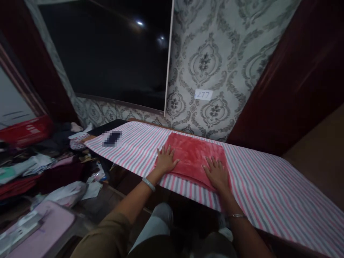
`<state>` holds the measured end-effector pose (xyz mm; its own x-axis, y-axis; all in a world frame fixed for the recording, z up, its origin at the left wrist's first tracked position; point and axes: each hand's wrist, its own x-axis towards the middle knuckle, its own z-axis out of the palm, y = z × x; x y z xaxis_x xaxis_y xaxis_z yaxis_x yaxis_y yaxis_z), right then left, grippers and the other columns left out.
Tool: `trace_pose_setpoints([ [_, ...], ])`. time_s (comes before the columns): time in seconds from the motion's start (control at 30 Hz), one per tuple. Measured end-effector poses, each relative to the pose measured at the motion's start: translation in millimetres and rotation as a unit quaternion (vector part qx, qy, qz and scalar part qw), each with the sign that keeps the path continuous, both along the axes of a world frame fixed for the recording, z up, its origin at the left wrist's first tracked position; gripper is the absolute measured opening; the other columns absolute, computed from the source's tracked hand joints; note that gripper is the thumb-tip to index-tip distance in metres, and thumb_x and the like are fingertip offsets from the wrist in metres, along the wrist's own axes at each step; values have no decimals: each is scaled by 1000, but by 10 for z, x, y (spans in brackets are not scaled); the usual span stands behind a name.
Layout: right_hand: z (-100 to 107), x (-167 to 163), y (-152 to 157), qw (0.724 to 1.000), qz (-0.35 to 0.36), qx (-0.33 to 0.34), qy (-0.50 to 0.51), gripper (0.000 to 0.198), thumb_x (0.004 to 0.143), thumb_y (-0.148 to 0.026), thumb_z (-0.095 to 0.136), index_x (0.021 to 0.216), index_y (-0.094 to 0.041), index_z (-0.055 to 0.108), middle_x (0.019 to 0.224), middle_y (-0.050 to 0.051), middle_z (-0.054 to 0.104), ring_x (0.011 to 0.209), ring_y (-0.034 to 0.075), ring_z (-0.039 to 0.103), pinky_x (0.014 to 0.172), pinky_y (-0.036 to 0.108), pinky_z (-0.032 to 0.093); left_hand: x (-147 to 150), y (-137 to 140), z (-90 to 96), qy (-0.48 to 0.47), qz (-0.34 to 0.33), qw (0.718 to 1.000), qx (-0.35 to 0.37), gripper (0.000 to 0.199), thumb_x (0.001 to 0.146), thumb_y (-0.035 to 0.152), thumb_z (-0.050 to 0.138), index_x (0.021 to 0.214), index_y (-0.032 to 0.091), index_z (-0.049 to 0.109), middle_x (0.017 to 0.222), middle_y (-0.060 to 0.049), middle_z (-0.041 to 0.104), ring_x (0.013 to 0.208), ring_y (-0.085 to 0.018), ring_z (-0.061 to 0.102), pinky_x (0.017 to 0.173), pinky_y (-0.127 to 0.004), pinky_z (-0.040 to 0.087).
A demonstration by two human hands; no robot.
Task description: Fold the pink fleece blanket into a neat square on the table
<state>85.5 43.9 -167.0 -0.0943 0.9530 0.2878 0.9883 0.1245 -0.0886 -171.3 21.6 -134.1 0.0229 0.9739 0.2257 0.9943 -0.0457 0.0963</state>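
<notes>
A folded red cloth (192, 152) with a soft, plush-looking surface lies flat on a long surface covered by a pink, grey and white striped cloth (258, 172). My left hand (165, 160) rests palm down on its left edge, fingers spread. On the right part of the red cloth, my right hand (217, 174) also lies flat with its fingers apart. Neither hand grips anything. The layers of the fold show along the near edge, between my two hands.
To the left on the striped cloth is a dark, blurred-out rectangular object (112, 138). A large black screen (113, 50) hangs on the patterned wall, beside a paper label (203, 94) reading 277. Clothes and bags (64, 193) lie heaped at the lower left, near a pink panel (51, 222).
</notes>
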Motion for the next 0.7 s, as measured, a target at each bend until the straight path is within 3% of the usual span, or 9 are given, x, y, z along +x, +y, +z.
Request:
trace_pose_setpoints([
  [0.13, -112, 80, 67, 1000, 24, 11, 4, 58, 97, -47, 31, 149, -24, 43, 157, 7, 38, 144, 33, 31, 112, 57, 29, -86, -64, -9, -41, 24, 998, -37, 74, 94, 61, 34, 155, 20, 32, 166, -10, 13, 144, -48, 22, 108, -64, 33],
  [0.37, -469, 680, 54, 987, 65, 43, 144, 62, 92, -52, 28, 139, -19, 51, 146, 14, 51, 138, 32, 42, 107, 53, 39, -183, -50, 38, -103, 51, 990, -79, 64, 96, 52, 39, 154, 29, 30, 165, -14, 16, 135, -37, 44, 105, -51, 39],
  [0.53, -520, 862, -254, 970, -43, 21, 238, 91, 84, -69, 25, 143, -3, 45, 129, 26, 59, 118, 39, 59, 102, 53, 44, -335, -66, -2, -179, 53, 979, -75, 67, 95, 44, 42, 156, 23, 26, 153, -17, 41, 137, -33, 42, 108, -46, 37],
  [0.7, -390, 807, -383, 940, -133, -55, 309, 93, 77, -73, 33, 144, -10, 47, 121, 22, 65, 111, 38, 63, 97, 53, 48, -513, -43, -67, -346, 56, 935, -59, 79, 87, 49, 55, 152, 9, 33, 142, -22, 53, 127, -36, 54, 106, -45, 40],
])
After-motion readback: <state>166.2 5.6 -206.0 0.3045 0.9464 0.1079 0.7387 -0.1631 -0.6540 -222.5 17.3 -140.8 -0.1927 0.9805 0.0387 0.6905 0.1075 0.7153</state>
